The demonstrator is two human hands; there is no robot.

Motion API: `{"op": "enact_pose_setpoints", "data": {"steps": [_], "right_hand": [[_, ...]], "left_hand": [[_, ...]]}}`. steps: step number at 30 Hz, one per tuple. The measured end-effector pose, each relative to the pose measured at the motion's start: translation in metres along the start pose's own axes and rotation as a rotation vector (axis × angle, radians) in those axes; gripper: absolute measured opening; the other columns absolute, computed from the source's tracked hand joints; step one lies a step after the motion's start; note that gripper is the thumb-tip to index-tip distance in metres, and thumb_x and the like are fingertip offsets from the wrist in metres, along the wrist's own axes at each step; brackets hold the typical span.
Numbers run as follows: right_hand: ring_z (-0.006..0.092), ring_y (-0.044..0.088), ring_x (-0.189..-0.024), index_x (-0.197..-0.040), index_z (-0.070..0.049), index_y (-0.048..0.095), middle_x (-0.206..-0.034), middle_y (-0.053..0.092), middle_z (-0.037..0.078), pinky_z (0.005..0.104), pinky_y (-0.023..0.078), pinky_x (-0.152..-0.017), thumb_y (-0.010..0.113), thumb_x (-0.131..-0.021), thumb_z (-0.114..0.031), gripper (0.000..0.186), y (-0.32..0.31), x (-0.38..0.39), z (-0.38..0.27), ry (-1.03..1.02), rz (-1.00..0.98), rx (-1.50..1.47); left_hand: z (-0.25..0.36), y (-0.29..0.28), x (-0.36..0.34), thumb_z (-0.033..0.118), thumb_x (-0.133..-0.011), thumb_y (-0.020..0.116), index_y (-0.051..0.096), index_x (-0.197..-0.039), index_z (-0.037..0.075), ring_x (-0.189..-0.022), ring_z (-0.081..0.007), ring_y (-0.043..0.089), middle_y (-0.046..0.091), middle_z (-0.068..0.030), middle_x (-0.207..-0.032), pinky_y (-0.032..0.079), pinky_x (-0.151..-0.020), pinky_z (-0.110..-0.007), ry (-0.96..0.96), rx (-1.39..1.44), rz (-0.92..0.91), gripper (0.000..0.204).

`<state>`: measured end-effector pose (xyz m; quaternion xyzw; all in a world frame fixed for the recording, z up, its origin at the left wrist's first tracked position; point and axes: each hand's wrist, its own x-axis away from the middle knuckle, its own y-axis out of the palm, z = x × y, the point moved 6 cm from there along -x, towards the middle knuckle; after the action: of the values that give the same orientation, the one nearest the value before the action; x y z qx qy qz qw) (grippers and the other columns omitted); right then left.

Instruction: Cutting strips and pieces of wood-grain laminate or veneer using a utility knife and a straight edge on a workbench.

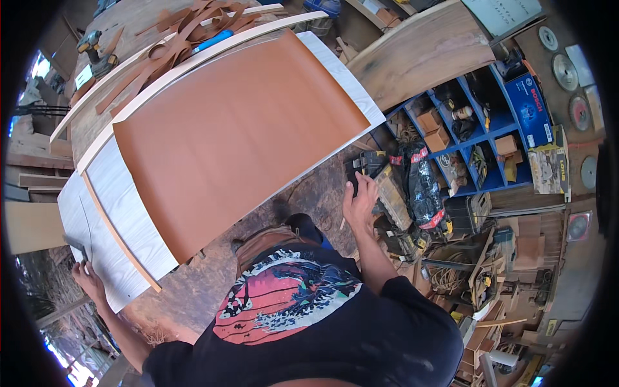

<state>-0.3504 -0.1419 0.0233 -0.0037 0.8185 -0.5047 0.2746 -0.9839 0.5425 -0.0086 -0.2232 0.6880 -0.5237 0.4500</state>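
Note:
A large brown leather-like sheet (238, 135) lies over a white wood-grain board (129, 200) on the bench, its right and near edges curling slightly. At the board's near left corner, my left hand (90, 284) is closed round the handle of a scraper-like tool with a flat grey head (75, 244). My right hand (361, 201) is raised right of the sheet, its fingers bent beside something black that blends into the toolboxes behind. A thin wooden strip (119, 235) lies across the board between my left hand and the sheet.
Curved pale wooden strips (213, 55) run along the sheet's far edge. Beyond them lie brown offcuts (184, 32), a blue-handled tool (214, 40) and a cordless drill (97, 55). Blue shelving (487, 132), toolboxes (393, 193) and a black-wrapped bundle (422, 187) stand at right.

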Motion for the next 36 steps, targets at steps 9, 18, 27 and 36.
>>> {"op": "enact_pose_setpoints", "data": {"steps": [9, 18, 27, 36], "right_hand": [[0.0387, 0.06, -0.102, -0.121, -0.001, 0.069, -0.115, 0.064, 0.017, 0.0477, 0.048, -0.09, 0.067, -0.095, -0.009, 0.027, 0.031, -0.083, -0.024, -0.016, -0.199, -0.67], [0.0363, 0.052, -0.12, -0.125, -0.003, 0.072, -0.133, 0.067, 0.01, 0.0532, 0.037, -0.106, 0.064, -0.096, -0.021, 0.034, 0.079, -0.217, 0.04, -0.585, -0.245, -0.095], [0.0298, 0.056, -0.114, -0.125, -0.006, 0.075, -0.139, 0.068, 0.004, 0.0415, 0.042, -0.104, 0.062, -0.098, -0.017, 0.032, 0.098, -0.258, 0.098, -0.524, -0.54, -0.486], [0.0306, 0.057, -0.104, -0.122, -0.005, 0.076, -0.136, 0.071, 0.005, 0.0408, 0.045, -0.099, 0.063, -0.093, -0.011, 0.033, 0.104, -0.268, 0.102, -0.526, -0.616, -0.669]], "left_hand": [[0.219, -0.21, -0.012, 0.02, -0.108, 0.059, 0.062, -0.13, -0.006, -0.114, -0.0319, 0.066, 0.06, -0.0193, -0.134, 0.055, -0.098, -0.037, -0.008, 0.248, 0.365, 0.034], [0.736, -0.149, 0.055, 0.01, -0.094, 0.069, 0.059, -0.131, -0.001, -0.115, -0.0407, 0.059, 0.057, -0.0219, -0.126, 0.051, -0.101, -0.048, 0.413, 0.89, -0.288, 0.04], [0.899, -0.112, 0.058, 0.019, -0.093, 0.069, 0.062, -0.122, -0.003, -0.11, -0.0351, 0.059, 0.058, -0.0155, -0.12, 0.049, -0.096, -0.045, 0.653, 0.761, -0.214, 0.037], [0.924, -0.112, 0.05, 0.025, -0.092, 0.07, 0.066, -0.117, 0.001, -0.107, -0.0292, 0.056, 0.059, -0.01, -0.116, 0.046, -0.095, -0.041, 0.649, 0.571, -0.252, 0.035]]}}
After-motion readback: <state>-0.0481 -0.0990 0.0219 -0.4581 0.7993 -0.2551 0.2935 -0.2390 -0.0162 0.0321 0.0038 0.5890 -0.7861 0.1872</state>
